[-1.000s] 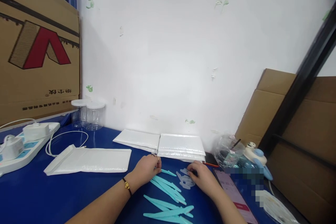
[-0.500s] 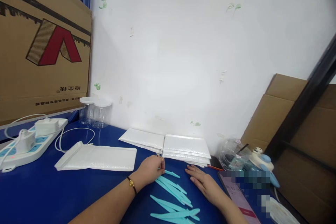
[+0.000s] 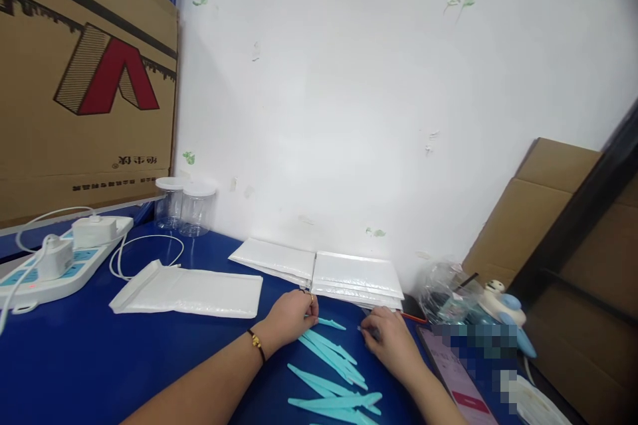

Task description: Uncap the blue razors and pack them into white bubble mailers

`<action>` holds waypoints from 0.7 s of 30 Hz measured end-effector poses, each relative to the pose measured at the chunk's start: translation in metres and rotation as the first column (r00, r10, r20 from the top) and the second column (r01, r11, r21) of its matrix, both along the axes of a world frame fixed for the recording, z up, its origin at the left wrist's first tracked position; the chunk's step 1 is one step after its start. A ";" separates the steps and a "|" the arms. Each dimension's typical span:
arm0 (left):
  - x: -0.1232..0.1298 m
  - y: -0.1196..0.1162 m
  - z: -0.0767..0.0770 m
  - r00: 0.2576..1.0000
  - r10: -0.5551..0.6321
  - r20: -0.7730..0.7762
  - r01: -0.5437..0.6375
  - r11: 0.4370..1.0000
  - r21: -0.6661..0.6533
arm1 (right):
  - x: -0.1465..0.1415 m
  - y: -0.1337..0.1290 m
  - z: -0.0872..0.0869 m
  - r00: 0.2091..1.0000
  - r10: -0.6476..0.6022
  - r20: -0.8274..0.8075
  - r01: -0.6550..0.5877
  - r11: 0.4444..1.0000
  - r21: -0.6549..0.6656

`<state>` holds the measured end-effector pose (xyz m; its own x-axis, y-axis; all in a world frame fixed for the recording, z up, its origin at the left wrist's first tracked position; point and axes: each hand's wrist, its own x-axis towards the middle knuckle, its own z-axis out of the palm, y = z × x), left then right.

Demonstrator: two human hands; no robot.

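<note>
Several turquoise plastic pieces [image 3: 333, 358], long and narrow, lie in a loose row on the blue table. My left hand [image 3: 293, 319], with a ring and a dark bracelet, is closed at the far end of the row, its fingertips on the end of the farthest turquoise piece. To the right of the row, my right hand [image 3: 391, 340] has its fingers curled together near the tabletop; a small pale thing shows at its fingertips, too small to name.
White padded envelopes [image 3: 356, 273] lie by the wall, another white envelope [image 3: 199, 292] at left. A power strip [image 3: 64, 279], clear jars [image 3: 197, 212] and a large carton [image 3: 100, 146] stand left. At right are a phone-like device [image 3: 456, 378], plastic wrap and a blue-white figure [image 3: 503, 305].
My right hand has gone from flat, spread fingers to curled ones. My left hand keeps its place at the far turquoise piece. The camera view has shifted slightly.
</note>
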<state>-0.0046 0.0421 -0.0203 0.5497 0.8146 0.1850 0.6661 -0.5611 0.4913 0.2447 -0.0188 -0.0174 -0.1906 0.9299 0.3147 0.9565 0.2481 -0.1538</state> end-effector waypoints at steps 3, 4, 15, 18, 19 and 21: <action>0.001 0.002 -0.002 1.000 -0.011 0.009 0.011 1.000 0.009 | -0.001 0.001 0.001 0.991 0.096 -0.095 -0.101 0.994 -0.045; 0.001 0.002 -0.002 1.000 -0.013 0.012 0.013 1.000 0.014 | -0.002 0.001 0.001 0.982 0.123 -0.142 -0.133 0.989 -0.065; 0.006 0.003 -0.003 1.000 -0.017 0.018 0.016 0.999 0.046 | -0.009 0.003 0.003 0.929 0.190 -0.318 -0.227 0.970 -0.083; 0.006 0.002 -0.002 1.000 -0.015 0.012 0.014 0.999 0.051 | -0.007 0.003 0.004 0.928 0.185 -0.324 -0.223 0.971 -0.085; 0.006 0.002 -0.001 1.000 -0.014 0.010 0.014 0.999 0.051 | -0.006 0.003 0.004 0.927 0.181 -0.329 -0.220 0.972 -0.086; 0.006 0.001 0.000 1.000 -0.011 0.009 0.011 0.999 0.048 | -0.004 0.003 0.003 0.924 0.181 -0.337 -0.223 0.971 -0.091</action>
